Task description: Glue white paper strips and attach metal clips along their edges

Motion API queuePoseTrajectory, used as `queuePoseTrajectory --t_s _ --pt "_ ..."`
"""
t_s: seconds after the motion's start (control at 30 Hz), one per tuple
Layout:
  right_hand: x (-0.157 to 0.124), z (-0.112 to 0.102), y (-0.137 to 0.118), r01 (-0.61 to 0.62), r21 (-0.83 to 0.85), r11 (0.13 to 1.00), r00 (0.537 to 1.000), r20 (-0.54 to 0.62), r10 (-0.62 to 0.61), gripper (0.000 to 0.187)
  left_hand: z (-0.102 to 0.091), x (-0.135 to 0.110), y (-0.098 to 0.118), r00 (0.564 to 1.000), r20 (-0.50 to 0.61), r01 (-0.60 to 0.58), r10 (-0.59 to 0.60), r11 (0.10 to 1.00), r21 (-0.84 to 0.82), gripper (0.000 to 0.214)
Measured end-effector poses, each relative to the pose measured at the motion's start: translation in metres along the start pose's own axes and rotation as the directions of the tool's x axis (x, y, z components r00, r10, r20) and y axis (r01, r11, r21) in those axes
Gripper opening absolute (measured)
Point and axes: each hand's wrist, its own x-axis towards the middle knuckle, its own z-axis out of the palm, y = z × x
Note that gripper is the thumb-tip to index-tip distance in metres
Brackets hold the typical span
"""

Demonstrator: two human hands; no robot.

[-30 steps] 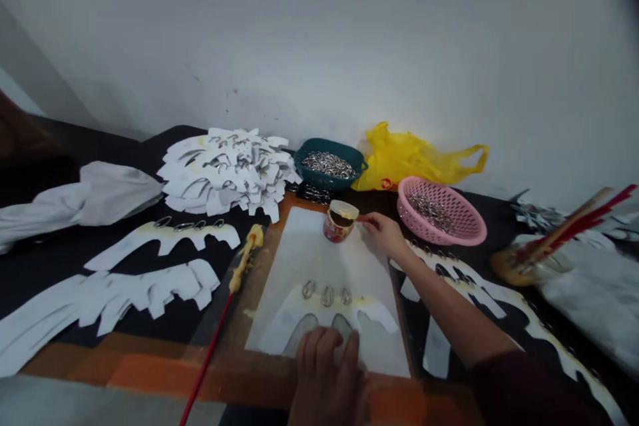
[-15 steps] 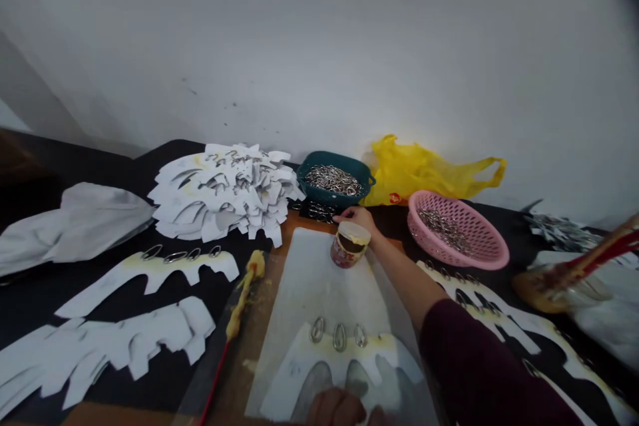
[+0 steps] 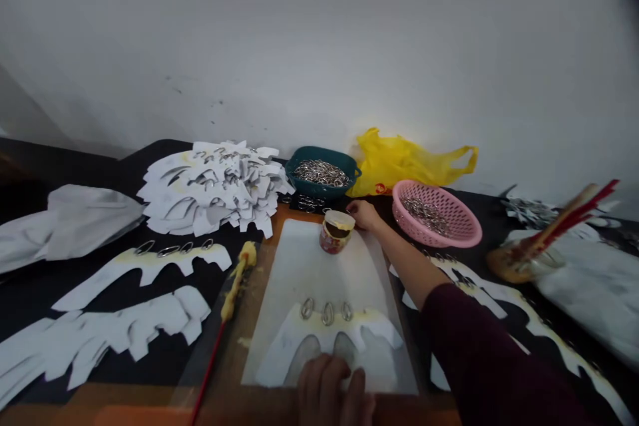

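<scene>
Since left hand (image 3: 327, 389) presses down on white paper cut-out (image 3: 282, 359), sheet looks pinned flat, three metal rings (image 3: 327, 313) on yellow band (image 3: 372, 317) at 12 o'clock from hand. Right hand (image 3: 365, 215) empty, fingers (image 3: 352, 206) loose; open can (image 3: 337, 231) just beside, at its 9 o'clock.

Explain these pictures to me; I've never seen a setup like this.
One camera worn on a person's head looks down at their two bare hands. The left hand rests on a white cut-out shape with three metal loops along its edge, lying on a pale board. The right hand is beside a small open can and visibly holds nothing. Nearby are a stack of white cut-outs, a teal basket and a pink basket, both holding metal loops.
</scene>
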Motion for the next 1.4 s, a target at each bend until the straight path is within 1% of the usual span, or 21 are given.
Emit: queuePoseTrajectory --t_s 0.1,0.2,0.3,0.37,0.43,0.53,0.6,0.67,0.83,0.93,1.07,1.17,1.23,1.4 --pt "-0.012 -0.006 0.005 -0.004 0.014 1.0 0.999 -0.049 0.005 0.013 -0.013 0.006 0.003 0.995 0.099 0.013 -0.006 0.998 -0.066 0.024" --pt "-0.027 -0.015 0.011 0.0 0.047 0.999 0.993 -0.115 0.005 0.009 -0.024 0.015 0.006 0.981 0.191 -0.004 0.025 0.994 -0.113 0.022" --pt "-0.051 -0.026 0.02 0.023 0.102 0.995 0.993 -0.121 -0.01 0.007 -0.029 0.021 0.01 0.972 0.232 -0.015 0.046 0.991 -0.135 0.02" --pt "-0.074 -0.032 0.026 0.043 0.157 0.987 0.998 -0.054 -0.035 0.008 -0.03 0.024 0.015 0.964 0.257 -0.029 0.073 0.985 -0.172 0.019" --pt "-0.101 -0.034 0.03 0.065 0.225 0.972 0.994 0.073 -0.083 0.012 -0.027 0.026 0.021 0.949 0.299 -0.04 0.104 0.976 -0.212 0.018" --pt "-0.14 -0.032 0.03 0.09 0.33 0.94 0.946 0.266 -0.184 0.013 -0.019 0.03 0.031 0.916 0.373 -0.063 0.15 0.97 -0.234 0.02" --pt "-0.158 -0.028 0.029 0.098 0.385 0.918 0.915 0.328 -0.235 0.009 -0.012 0.033 0.036 0.889 0.423 -0.085 0.173 0.972 -0.219 0.024" --pt "-0.169 -0.025 0.027 0.107 0.426 0.898 0.9 0.343 -0.27 0.005 -0.006 0.036 0.04 0.868 0.463 -0.097 0.179 0.976 -0.197 0.027" --pt "-0.173 -0.022 0.026 0.127 0.465 0.876 0.862 0.386 -0.33 0.003 0.001 0.04 0.042 0.843 0.515 -0.076 0.157 0.982 -0.174 0.025" --pt "-0.171 -0.019 0.027 0.194 0.423 0.885 0.846 0.384 -0.369 0.006 0.003 0.041 0.043 0.82 0.552 -0.064 0.149 0.983 -0.171 0.027" --pt "-0.168 -0.012 0.029 0.287 0.34 0.895 0.841 0.358 -0.406 0.007 0.005 0.042 0.044 0.799 0.585 -0.051 0.141 0.985 -0.167 0.03" --pt "-0.168 -0.007 0.028 0.364 0.255 0.896 0.845 0.314 -0.433 0.006 0.006 0.042 0.044 0.792 0.594 -0.054 0.143 0.985 -0.166 0.032" --pt "-0.169 -0.006 0.027 0.407 0.206 0.89 0.844 0.288 -0.453 0.006 0.007 0.041 0.044 0.796 0.588 -0.058 0.146 0.984 -0.166 0.033" --pt "-0.171 -0.004 0.026 0.458 0.148 0.877 0.834 0.271 -0.481 0.007 0.009 0.042 0.045 0.805 0.577 -0.051 0.14 0.984 -0.168 0.039"
